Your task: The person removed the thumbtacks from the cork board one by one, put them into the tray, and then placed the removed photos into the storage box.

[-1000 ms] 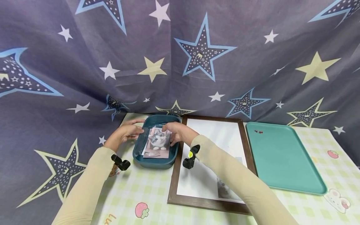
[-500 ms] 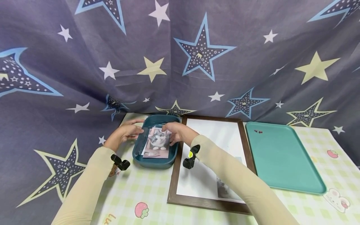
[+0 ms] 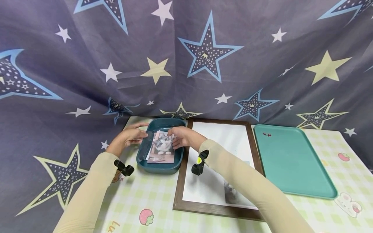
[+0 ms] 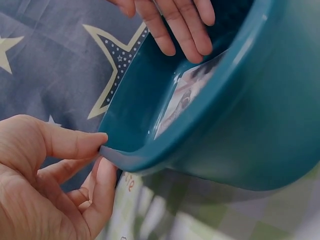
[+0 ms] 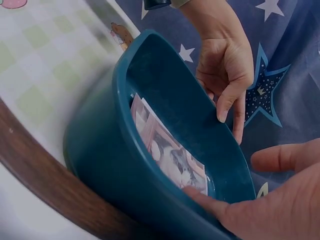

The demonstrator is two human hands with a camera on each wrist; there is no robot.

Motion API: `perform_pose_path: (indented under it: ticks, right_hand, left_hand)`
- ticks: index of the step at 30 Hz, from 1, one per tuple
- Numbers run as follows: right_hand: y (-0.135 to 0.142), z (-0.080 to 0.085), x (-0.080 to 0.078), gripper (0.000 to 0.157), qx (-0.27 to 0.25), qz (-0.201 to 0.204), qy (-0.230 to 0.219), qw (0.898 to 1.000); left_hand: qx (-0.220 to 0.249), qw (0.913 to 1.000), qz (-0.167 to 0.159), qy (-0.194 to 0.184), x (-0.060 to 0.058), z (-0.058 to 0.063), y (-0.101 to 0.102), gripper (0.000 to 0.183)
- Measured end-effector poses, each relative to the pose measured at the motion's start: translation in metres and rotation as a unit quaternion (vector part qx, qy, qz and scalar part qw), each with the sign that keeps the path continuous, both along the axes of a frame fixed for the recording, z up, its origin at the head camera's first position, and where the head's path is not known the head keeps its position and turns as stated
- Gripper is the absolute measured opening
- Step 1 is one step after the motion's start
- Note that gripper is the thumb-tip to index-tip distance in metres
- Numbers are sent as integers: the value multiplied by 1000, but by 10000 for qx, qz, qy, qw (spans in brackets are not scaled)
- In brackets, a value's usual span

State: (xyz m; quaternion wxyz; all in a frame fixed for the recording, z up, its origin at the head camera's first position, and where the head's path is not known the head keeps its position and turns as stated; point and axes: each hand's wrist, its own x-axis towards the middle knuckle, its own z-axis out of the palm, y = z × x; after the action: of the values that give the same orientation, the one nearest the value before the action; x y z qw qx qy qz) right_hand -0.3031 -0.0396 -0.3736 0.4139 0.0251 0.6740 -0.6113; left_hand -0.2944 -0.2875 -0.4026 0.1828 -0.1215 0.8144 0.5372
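Note:
My left hand (image 3: pixel 129 137) pinches the rim of a dark teal plastic basin (image 4: pixel 255 115) between thumb and fingers. A small stack of photo cards lies inside, the top cat photo (image 3: pixel 162 150) showing a grey and white cat on pink. Over the basin's right side is my right hand (image 3: pixel 185 137), its fingers reaching in above the stack. In the left wrist view, these right fingers (image 4: pixel 182 30) look nearly straight, apart from the cards and from each other. The right wrist view shows the cat photo (image 5: pixel 172 157) flat in the basin, with a white edge beneath it.
A brown wooden frame (image 3: pixel 215 212) with a white sheet stands right beside the basin; a grey photo (image 3: pixel 230 194) lies on the sheet, partly under my right sleeve. Further right is a green tray (image 3: pixel 294 161) with small red pieces (image 3: pixel 266 134). A starry curtain (image 3: pixel 198 97) hangs behind.
My right hand has shifted slightly, its fingers rising a little from the photo stack. The left hand keeps its place at the rim. The head view tilts slightly.

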Motion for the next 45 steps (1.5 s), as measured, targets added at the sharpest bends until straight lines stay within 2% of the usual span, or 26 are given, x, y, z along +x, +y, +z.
perform_pose_path:
  ticks: [7,18,27,32,35,39,43,45]
  right_hand:
    - [6,0,-1,51,-113,113,10,9999]
    - [13,-2,-3,46,-160,507,182,9984]
    - [23,1,-4,39,-138,584,358,9976]
    - [34,1,-2,36,-108,733,802,9940]
    - [44,4,-2,36,-145,760,1135,9905]
    - [58,7,-2,32,-123,763,1416,9869]
    - [75,8,0,29,17,844,1594,9836]
    - [86,8,2,31,58,872,1678,9819]
  left_hand:
    - [-75,10000,-40,-38,-2,2,3,71]
    - [-377,9982,-376,-263,-8,11,4,72]
    - [-606,9972,-242,-353,-11,16,14,68]
    - [-577,9978,-181,-267,-10,15,21,68]
    - [-649,9978,-106,-109,-10,15,25,70]
    - [-872,9948,255,469,-8,14,36,72]
    - [-1143,9831,814,1173,-5,18,59,69]
    - [-1217,9771,942,1468,-3,22,73,66]
